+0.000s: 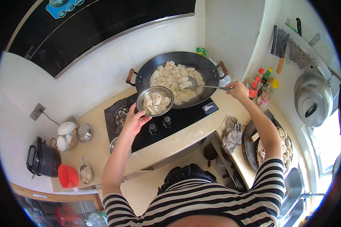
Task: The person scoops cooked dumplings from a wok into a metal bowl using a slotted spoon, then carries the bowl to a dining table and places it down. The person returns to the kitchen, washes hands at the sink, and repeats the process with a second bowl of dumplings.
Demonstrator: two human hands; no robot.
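My left hand [135, 120] grips a stainless steel bowl [172, 98] by its near left side, with several dumplings [156, 101] inside. The bowl is held at the near left rim of a large black wok [147, 63], covering part of that rim. Many boiled dumplings [170, 74] in cloudy liquid fill the wok's middle. My right hand [238, 90] is closed around the handle of a metal ladle [211, 86]. Its head lies among the dumplings at the right of the wok and carries something pale, perhaps a dumpling.
The wok stands on a black gas hob [142, 139], under a dark range hood [102, 31]. Sauce bottles [254, 88] line the right wall. A grey cloth [232, 134] and a tray of uncooked dumplings [285, 147] lie nearer. Left are a rice cooker [45, 159] and red plastic container [67, 176].
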